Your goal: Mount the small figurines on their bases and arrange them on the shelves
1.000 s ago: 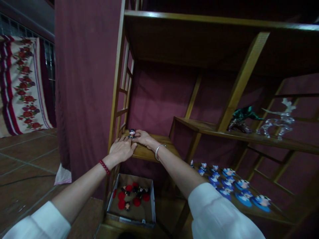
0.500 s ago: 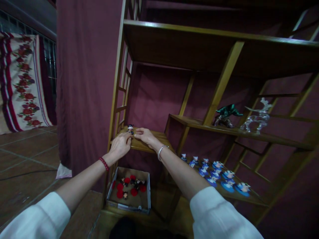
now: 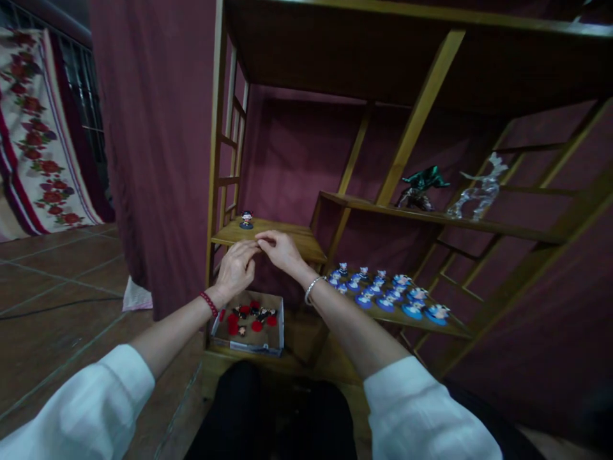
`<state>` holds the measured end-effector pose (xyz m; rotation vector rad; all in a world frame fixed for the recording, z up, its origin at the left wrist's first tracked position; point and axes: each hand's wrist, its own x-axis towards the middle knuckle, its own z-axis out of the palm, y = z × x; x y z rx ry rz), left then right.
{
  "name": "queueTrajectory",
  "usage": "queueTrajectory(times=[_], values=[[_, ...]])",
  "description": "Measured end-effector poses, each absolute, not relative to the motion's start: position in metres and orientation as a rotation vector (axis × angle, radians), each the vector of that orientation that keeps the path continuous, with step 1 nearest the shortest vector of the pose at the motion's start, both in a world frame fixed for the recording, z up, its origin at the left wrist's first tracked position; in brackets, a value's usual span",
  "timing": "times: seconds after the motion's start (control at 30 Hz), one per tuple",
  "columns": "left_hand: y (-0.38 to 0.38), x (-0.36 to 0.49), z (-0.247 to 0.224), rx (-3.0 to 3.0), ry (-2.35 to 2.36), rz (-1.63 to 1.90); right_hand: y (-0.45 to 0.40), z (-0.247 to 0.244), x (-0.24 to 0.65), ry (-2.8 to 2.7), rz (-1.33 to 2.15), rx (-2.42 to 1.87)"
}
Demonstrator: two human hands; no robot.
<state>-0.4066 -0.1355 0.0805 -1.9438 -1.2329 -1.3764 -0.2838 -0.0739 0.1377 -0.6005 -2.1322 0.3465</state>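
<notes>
One figurine (image 3: 246, 218) just beside the fingers (image 3: 268, 238)

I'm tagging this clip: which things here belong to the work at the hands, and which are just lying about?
With the hands:
left hand
right hand
small figurine on the wooden shelf
cardboard tray of figurines

Just about:
blue-based figurines
green figure
clear glass deer
floral cloth
</notes>
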Motion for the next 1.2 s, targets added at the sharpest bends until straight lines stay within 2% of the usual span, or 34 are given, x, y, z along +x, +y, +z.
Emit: queueTrajectory(times=[0.23, 0.4, 0.57, 0.77, 1.0, 1.2], values=[[-0.145, -0.397, 0.053, -1.971, -1.215, -1.275, -0.094, 0.104, -0.269, -2.174, 0.050, -0.389], [-0.142, -0.394, 0.019, -2.058, -1.352, -1.219, -0.108, 0.062, -0.261, -2.235, 0.007, -0.361], [-0.135, -0.397, -0.035, -2.145, -1.646, -1.094, -0.098, -0.002, -0.257, -2.316, 0.127, -0.506], [-0.132, -0.399, -0.099, -2.219, -2.223, -0.737, -0.081, -0.078, -0.259, -2.432, 0.363, -0.786], [-0.136, -0.399, -0.148, -2.188, -2.572, -0.481, -0.078, -0.121, -0.266, -2.499, 0.563, -1.085], [-0.133, -0.409, -0.169, -2.183, -2.580, -0.480, -0.065, -0.154, -0.271, -2.471, 0.699, -1.257]])
